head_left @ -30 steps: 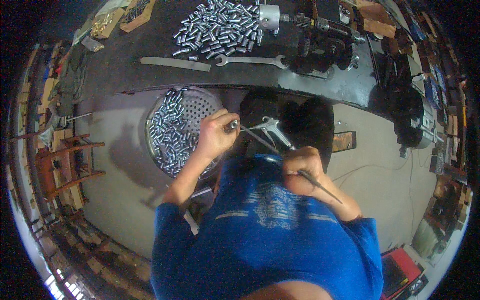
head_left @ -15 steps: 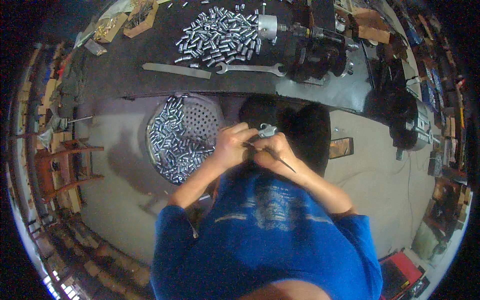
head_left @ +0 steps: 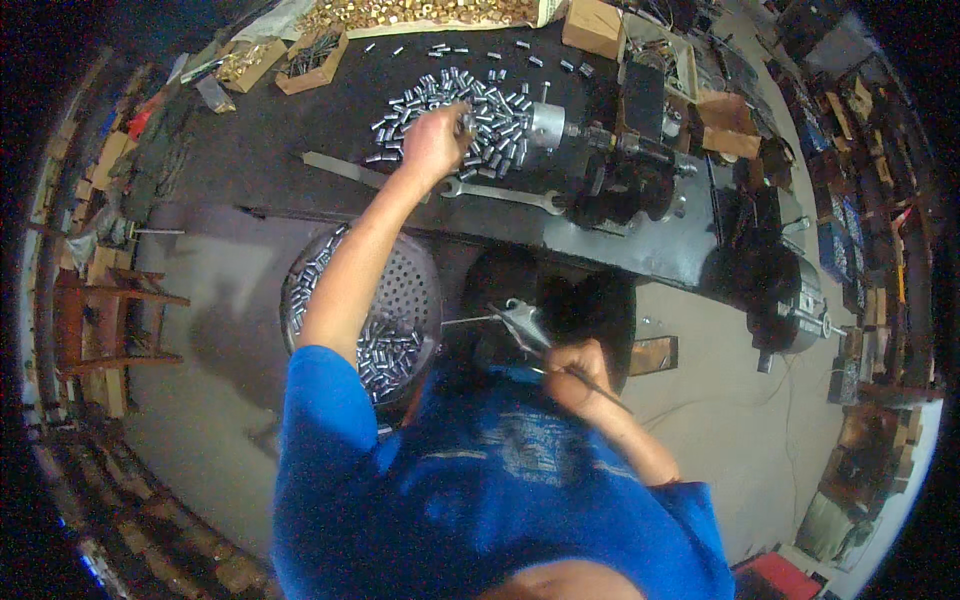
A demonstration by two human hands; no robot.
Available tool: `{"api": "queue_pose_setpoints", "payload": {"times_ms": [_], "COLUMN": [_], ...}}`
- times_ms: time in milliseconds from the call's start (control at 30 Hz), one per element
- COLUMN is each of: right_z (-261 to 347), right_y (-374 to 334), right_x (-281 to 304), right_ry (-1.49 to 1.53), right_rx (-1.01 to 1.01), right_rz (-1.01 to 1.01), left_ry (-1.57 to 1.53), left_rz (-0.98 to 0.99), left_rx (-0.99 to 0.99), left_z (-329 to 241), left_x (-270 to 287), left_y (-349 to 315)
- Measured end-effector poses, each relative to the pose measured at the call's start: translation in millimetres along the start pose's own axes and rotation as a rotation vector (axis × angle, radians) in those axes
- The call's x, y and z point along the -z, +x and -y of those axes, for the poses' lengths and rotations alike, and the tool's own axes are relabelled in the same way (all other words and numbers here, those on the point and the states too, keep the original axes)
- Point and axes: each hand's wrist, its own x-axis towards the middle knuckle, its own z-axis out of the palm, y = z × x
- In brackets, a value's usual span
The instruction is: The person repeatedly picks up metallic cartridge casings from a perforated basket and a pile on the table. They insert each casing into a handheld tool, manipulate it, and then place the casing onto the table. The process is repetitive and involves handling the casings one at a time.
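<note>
My left hand (head_left: 436, 143) reaches over the heap of small silver metal sleeves (head_left: 500, 118) on the dark bench. Its fingers are curled together at the heap, and whatever lies between them is hidden. Close to my body, my right hand (head_left: 577, 376) is closed round a silver hand tool (head_left: 524, 328) with a jaw-like head. A thin dark shank slants out behind that hand. From the tool's head a slim light rod (head_left: 470, 320) stretches left toward a round perforated basket (head_left: 412, 278), which holds more sleeves and is partly covered by my left forearm.
An open-end wrench (head_left: 505, 195) and a flat metal bar (head_left: 345, 166) lie along the bench's near side. Right of the heap stands a machine with a round chuck (head_left: 547, 125). Boxes of small parts (head_left: 312, 62) sit farther back. A wooden chair (head_left: 120, 320) is at left.
My left hand has left my right hand and moved up and forward to the heap. The right hand has come slightly down and right with the tool. The view has shifted, showing more of the bench's back.
</note>
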Motion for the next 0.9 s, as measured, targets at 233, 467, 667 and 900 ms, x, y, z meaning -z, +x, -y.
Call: {"api": "queue_pose_setpoints", "payload": {"times_ms": [233, 467, 667, 900], "right_z": [-0.6, -5.7, -9.7, -4.6], "right_y": [-3.2, 2.1, 4.8, 7.0], "right_x": [-2.9, -8.8, -12.0, -12.2], "right_ry": [0.059, 0.021, 0.024, -0.104], "right_rx": [0.001, 0.022, -0.039, -0.042], "right_rz": [-0.053, -0.014, 0.020, -0.021], "left_ry": [0.001, -0.002, 0.107, 0.439], "left_rz": [-0.134, -0.132, 0.186, 0.412], "left_rx": [0.140, 0.561, 0.718, 0.836], "left_z": [-2.9, 117.3, 186.1, 181.9], "left_x": [51.1, 52.4, 12.4, -13.3], "left_y": [-32.1, -187.5, -302.2, -307.2]}}
